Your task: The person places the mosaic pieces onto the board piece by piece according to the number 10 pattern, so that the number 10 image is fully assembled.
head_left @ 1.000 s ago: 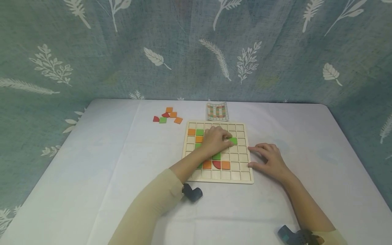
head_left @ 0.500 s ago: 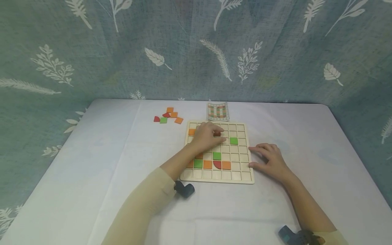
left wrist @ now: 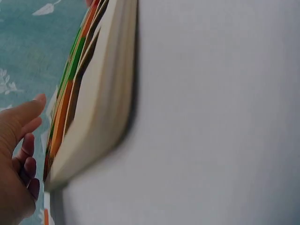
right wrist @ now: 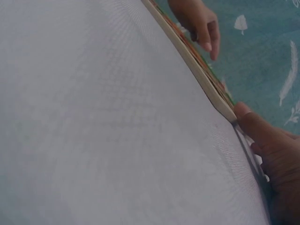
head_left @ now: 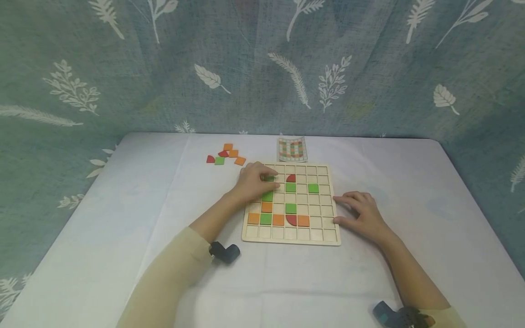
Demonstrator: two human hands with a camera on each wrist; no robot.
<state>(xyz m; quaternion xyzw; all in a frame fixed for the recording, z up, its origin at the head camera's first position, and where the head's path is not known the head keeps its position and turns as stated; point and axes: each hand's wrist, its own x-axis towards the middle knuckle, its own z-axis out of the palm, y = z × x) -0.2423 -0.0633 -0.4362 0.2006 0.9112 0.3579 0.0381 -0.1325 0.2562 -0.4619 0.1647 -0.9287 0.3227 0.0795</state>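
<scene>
A pale wooden grid board (head_left: 309, 234) lies on the white table, with green, orange and red tiles in some of its cells. Over the board's upper left part is my left hand (head_left: 252, 184), thumb and fingers apart with nothing between them; it hides some cells there. A red quarter-circle tile (head_left: 291, 178) sits just above a green square tile (head_left: 290, 187). My right hand (head_left: 362, 214) rests at the board's right edge, its fingertips touching the rim. In the right wrist view the right thumb (right wrist: 243, 111) meets the board's corner.
Behind the board lies a small printed pattern card (head_left: 292, 149). Several loose tiles, including an orange square (head_left: 239, 161) and a green square (head_left: 219, 161), lie at the back left. A leaf-patterned cloth (head_left: 262, 68) hangs behind the table.
My left hand has let go of the red quarter-circle tile, which now sits in an upper cell, and has moved left across the board. The right hand stays at the edge.
</scene>
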